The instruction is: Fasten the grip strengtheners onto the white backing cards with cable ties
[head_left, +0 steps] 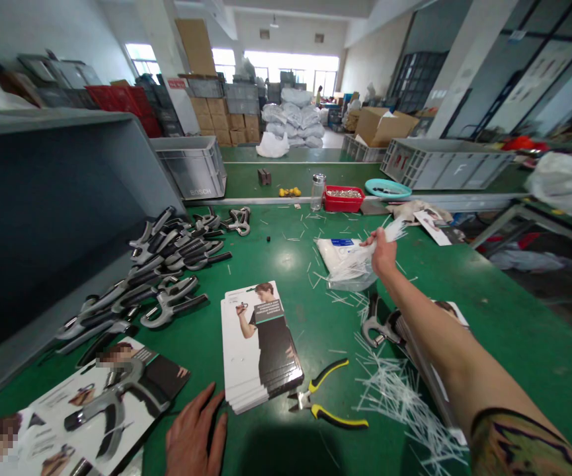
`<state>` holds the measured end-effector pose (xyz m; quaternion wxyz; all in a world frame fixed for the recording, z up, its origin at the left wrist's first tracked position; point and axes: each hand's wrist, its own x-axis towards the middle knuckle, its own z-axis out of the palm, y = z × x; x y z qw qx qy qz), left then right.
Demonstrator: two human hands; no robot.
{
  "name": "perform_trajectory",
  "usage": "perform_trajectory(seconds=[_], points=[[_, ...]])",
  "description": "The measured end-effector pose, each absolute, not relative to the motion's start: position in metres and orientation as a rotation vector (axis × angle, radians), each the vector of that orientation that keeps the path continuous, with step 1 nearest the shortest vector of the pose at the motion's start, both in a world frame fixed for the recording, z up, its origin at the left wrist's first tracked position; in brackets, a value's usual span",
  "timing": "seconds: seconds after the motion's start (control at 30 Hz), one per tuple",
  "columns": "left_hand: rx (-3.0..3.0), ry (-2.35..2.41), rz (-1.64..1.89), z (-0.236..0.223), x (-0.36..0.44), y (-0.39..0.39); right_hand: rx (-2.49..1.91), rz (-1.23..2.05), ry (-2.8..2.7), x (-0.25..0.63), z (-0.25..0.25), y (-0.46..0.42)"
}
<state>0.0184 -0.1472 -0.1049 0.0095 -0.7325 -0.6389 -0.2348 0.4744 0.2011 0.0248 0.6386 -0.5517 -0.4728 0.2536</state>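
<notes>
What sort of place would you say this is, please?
Probably a factory packing floor: a green-topped workbench holds a heap of grey-and-black hand grip exercisers and a stack of printed white cardboard display cards, with grey plastic crates beyond.

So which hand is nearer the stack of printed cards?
Left hand, just beside the stack of printed cards at its lower left corner; right hand farther, up and to its right.

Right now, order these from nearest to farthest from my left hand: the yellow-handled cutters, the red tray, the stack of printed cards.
1. Stack of printed cards, just right of the left hand.
2. Yellow-handled cutters, farther right.
3. Red tray, far side of the bench.
</notes>
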Motion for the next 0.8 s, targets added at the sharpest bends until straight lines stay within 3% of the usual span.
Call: perform_trajectory(seconds=[0.13,0.23,0.33,0.53,0.8], points=[[-2.277,-2.012,-0.734,-0.1,0.022,-0.148,-1.152,0.586,-0.82,0.473,0.052,0.226],[-2.28,-2.028,-0.715,-0.097,0.023,-0.148,-1.083,0.815,-0.652,0.464,0.056,0.217],[-2.278,-2.025,-0.715,-0.097,0.023,-0.148,-1.05,1.029,-0.548,0.437,0.029,0.179],[-2.272,-2.059,-0.762,-0.095,0.025,-0.149,-1.096,1.049,-0.562,0.363,-0.046,0.108],[-2.296,-2.119,-0.768,-0.086,0.027,-0.151,-1.254,1.016,-0.804,0.353,-0.038,0.081]])
